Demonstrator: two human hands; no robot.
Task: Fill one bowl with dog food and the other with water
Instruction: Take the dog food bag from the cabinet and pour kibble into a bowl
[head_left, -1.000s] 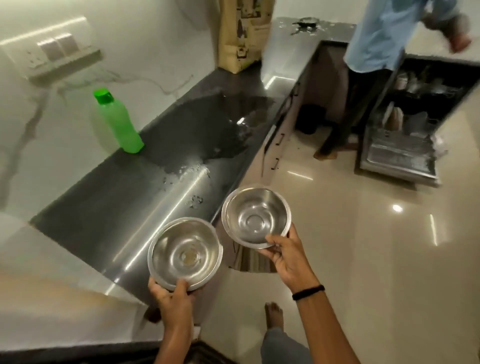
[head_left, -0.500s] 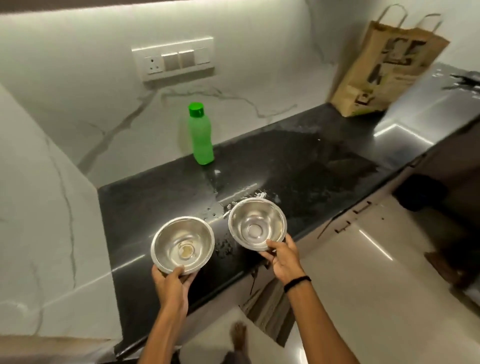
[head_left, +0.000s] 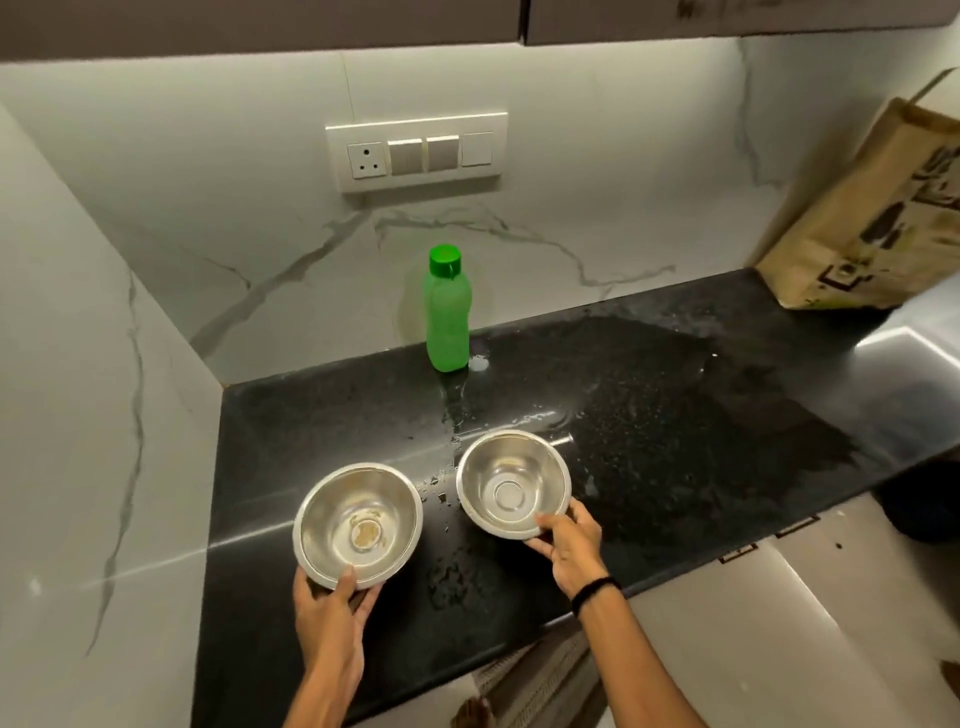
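Note:
I hold two steel bowls over the black countertop (head_left: 322, 415). My left hand (head_left: 332, 605) grips the near rim of the left bowl (head_left: 358, 519), which has a few brownish crumbs at its bottom. My right hand (head_left: 569, 543) pinches the near rim of the right bowl (head_left: 511, 480), which has nothing in it. A green bottle (head_left: 448, 312) with a green cap stands upright at the back by the wall. At the far right a brown paper bag (head_left: 878, 228) leans against the wall.
Water is spilled in patches and drops across the counter's middle and right. A marble wall closes the counter on the left. A socket and switch panel (head_left: 418, 150) sits on the back wall. Drawer fronts and tiled floor lie below right.
My view has swung left and squared up to the counter. Both bowls have moved forward from beyond the counter's edge to over its surface. The person at the dishwasher is out of view.

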